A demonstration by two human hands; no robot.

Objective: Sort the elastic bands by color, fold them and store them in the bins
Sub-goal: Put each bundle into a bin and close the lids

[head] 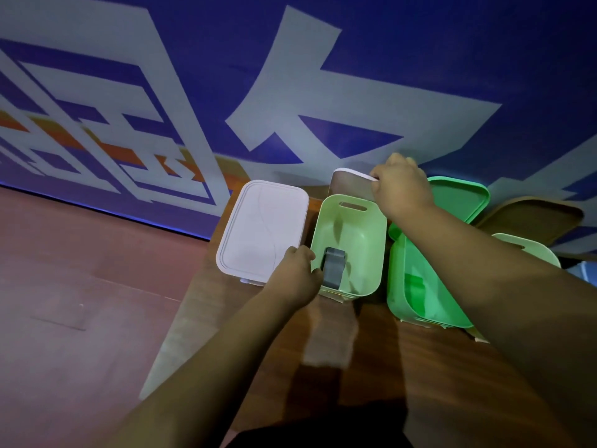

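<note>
- Your left hand (297, 273) curls over the rim of the pale green bin (361, 240), at its 8 o'clock corner.
- Your right hand (400, 185) pinches a white-edged lid (350, 186) at the bin's 12 o'clock.
- The folded grey band (334, 270) stands inside that bin, beside your left hand.

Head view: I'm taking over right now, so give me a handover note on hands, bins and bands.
Left hand: curled over the near-left rim of the pale green plastic bin, beside the folded grey elastic band inside it.
Right hand: pinches the white-edged lid standing behind that bin.
Done: grey band stored; white rectangular bin lidded; something green lies in the bright green bin.
Left: probably lid both green bins. No loose bands in view.
</note>
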